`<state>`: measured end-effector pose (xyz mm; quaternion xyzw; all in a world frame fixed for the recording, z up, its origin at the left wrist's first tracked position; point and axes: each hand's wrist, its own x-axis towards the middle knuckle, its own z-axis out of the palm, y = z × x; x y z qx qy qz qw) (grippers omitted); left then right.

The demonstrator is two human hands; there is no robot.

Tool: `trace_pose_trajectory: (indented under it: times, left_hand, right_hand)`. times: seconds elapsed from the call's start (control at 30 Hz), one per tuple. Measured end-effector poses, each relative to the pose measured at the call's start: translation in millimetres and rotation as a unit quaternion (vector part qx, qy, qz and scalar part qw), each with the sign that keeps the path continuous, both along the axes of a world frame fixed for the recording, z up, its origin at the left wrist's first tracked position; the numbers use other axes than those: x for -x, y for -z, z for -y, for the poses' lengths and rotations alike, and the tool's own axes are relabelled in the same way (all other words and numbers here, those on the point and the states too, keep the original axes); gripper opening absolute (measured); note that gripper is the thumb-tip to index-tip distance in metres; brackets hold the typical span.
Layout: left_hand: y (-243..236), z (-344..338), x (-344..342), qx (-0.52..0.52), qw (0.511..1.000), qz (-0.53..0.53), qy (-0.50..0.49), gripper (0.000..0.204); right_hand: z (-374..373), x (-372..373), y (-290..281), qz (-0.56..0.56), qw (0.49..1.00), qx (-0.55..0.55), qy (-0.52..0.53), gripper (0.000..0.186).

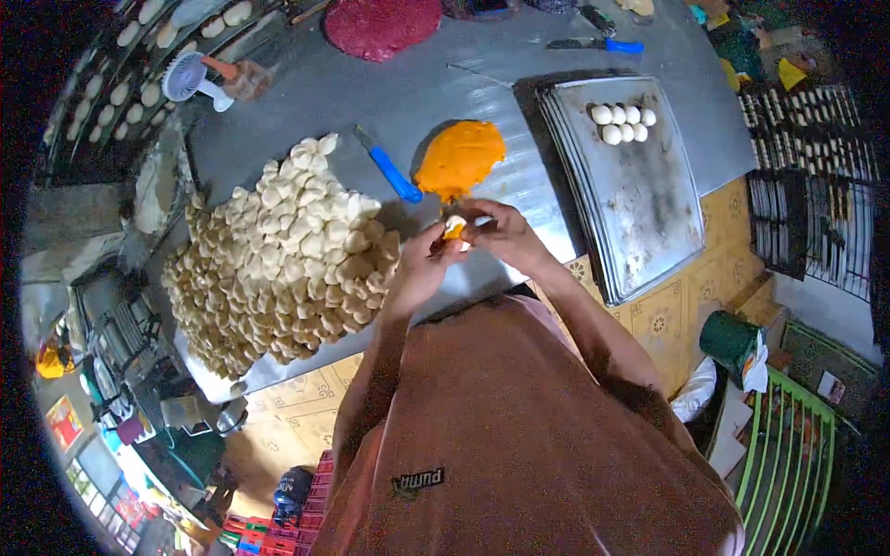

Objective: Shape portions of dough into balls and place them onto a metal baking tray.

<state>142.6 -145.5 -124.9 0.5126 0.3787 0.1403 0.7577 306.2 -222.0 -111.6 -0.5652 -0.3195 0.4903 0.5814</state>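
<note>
Dough: one small white piece [454, 223] with orange filling showing in its middle, held between both hands above the near part of the worktop [306, 104], in front of the person's body
Left hand: the left hand [422, 258] grasps the dough from the left, thumb and fingers bent around its side
Right hand: the right hand [508, 239] grasps the dough from the right, its bent fingertips on the piece and close to those of the left hand
Filling: an orange mound [465, 153] on the worktop, just beyond the hands, narrowing toward them
Knife: a blue-handled knife [393, 173] lying aslant just left of the mound, handle end toward the person
Pile: many pale dough pieces [287, 236] heaped over the left part of the worktop, reaching close to the left hand
Trays: a stack of metal trays [649, 208] right of the mound, the top one stained dark
Balls: seven white balls [627, 115] on the top tray, four in the farther row and three in the nearer
Far side: a magenta mound [382, 23], with another blue-handled tool [623, 46] lying to its right
Fan: a small white fan [188, 76] at the worktop's far left
Racks: loaded racks [802, 120] on the right, beyond the trays
Floor: yellow patterned tiles [666, 310], with a green bin [726, 337] at right
</note>
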Motion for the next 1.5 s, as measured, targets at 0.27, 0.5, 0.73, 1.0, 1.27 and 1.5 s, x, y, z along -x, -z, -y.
trace_pose_trajectory:
  times: [0.27,0.5,0.73,1.0,1.27,1.5]
  left_hand:
    - [-3.9,8.2,-23.3,-0.130,0.986,-0.070,0.076,0.025]
    - [22.0,21.9,-47.2,0.195,0.971,0.073,-0.122,0.022]
    - [28.1,27.6,-58.3,-0.227,0.942,-0.171,0.181,0.021]
    - [53.1,24.7,-56.6,-0.267,0.940,-0.145,0.151,0.027]
    - [39.4,58.8,-45.3,-0.429,0.879,-0.122,0.169,0.080]
    - [45.8,42.8,-57.0,-0.353,0.927,-0.119,0.042,0.067]
  right_hand:
    - [9.7,-28.0,-4.8,0.282,0.947,0.139,-0.068,0.028]
    - [20.9,-61.4,5.0,0.314,0.938,-0.032,-0.144,0.018]
    - [34.7,-72.3,36.1,0.374,0.905,-0.011,-0.203,0.015]
    - [58.0,-63.1,59.8,0.359,0.910,0.145,-0.148,0.017]
    - [68.1,-47.3,55.3,0.210,0.961,0.174,-0.050,0.020]
    - [51.9,-46.4,55.1,0.185,0.970,0.160,-0.018,0.020]
